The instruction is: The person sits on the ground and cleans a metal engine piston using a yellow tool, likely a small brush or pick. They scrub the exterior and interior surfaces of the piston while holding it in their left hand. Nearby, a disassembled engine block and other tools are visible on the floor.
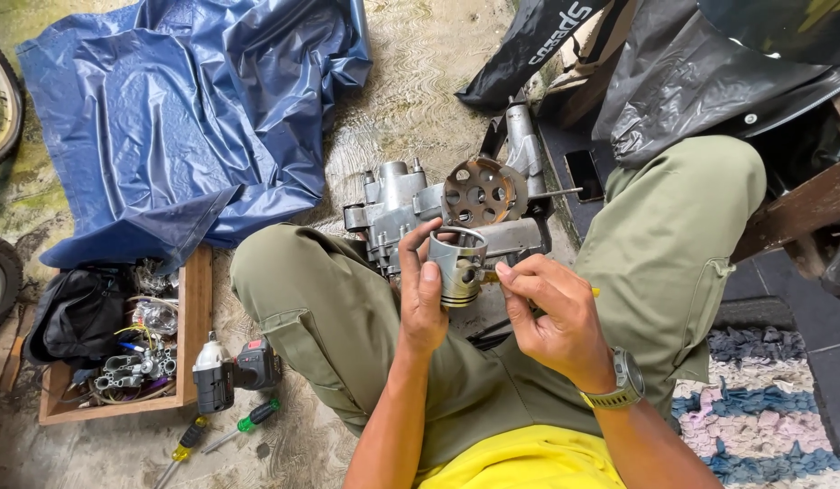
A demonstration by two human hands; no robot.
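My left hand [422,292] grips a grey metal piston [458,263], held upright above my lap with a thin ring at its top. My right hand [551,310] pinches a small yellow-handled tool [594,292] against the piston's side. Just beyond the hands, between my knees, lies a grey engine casing [397,204] with a rusty round perforated disc [479,192]. I sit with olive trousers and a yellow shirt; a watch is on my right wrist.
A crumpled blue tarp [184,109] lies at the upper left. A wooden tray [195,317] of parts and a black bag sits left. A cordless drill [225,373] and two screwdrivers [248,421] lie beside it. Black plastic sheeting [700,72] and a phone [584,174] are right.
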